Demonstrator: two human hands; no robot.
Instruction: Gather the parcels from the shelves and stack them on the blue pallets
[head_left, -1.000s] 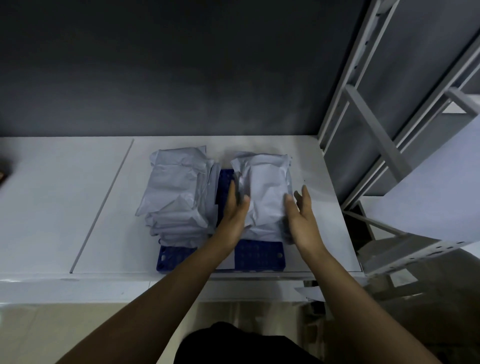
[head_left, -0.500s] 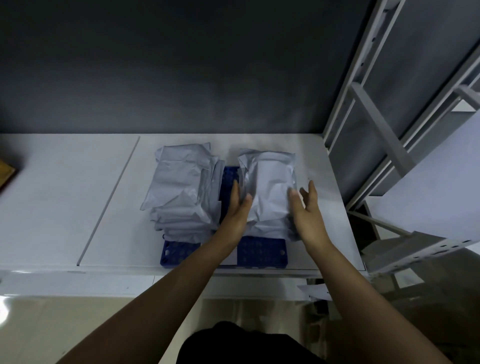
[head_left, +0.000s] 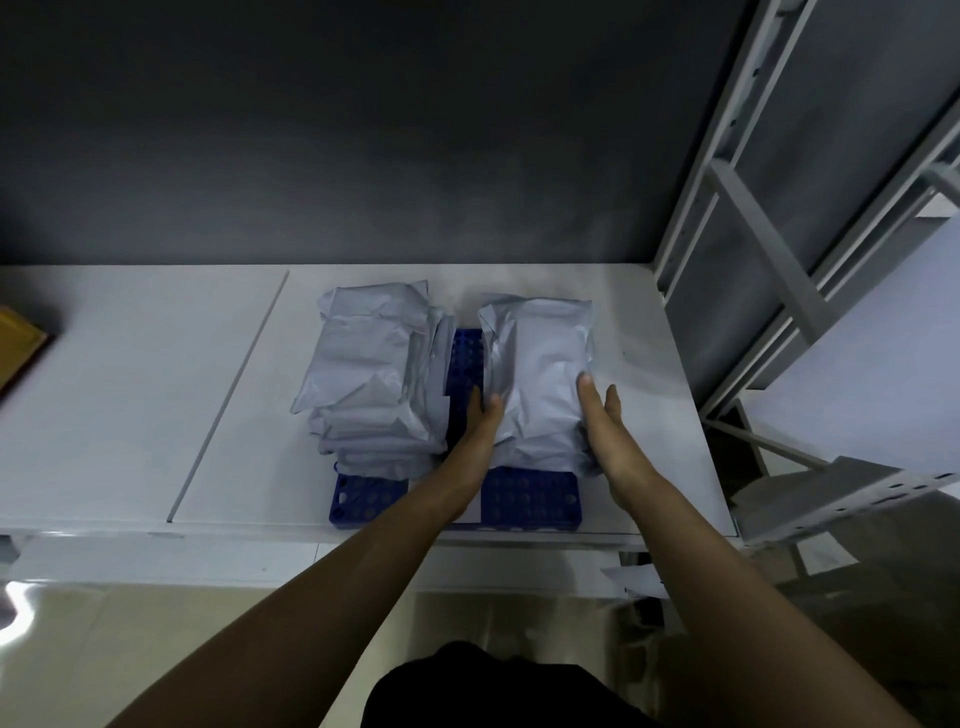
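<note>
A blue pallet (head_left: 524, 496) lies on the white table (head_left: 130, 395). Two stacks of grey plastic parcels rest on it: a taller left stack (head_left: 371, 374) and a right stack (head_left: 537, 374). My left hand (head_left: 480, 421) presses with straight fingers against the left side of the right stack, its thumb lying on top. On the stack's other side, my right hand (head_left: 602, 421) lies flat against it, fingers straight. The lower parcels of the right stack are partly hidden by my hands.
A grey metal shelf rack (head_left: 810, 270) stands at the right, its lower shelf edge (head_left: 841, 499) jutting toward me. A brown object (head_left: 18, 348) sits at the table's far left edge. A dark wall rises behind the table. White paper (head_left: 636, 577) lies below the table's front right.
Both hands have stayed at the sides of the right stack, squaring it; the camera has shifted slightly, and the brown object at the left has come into view.
</note>
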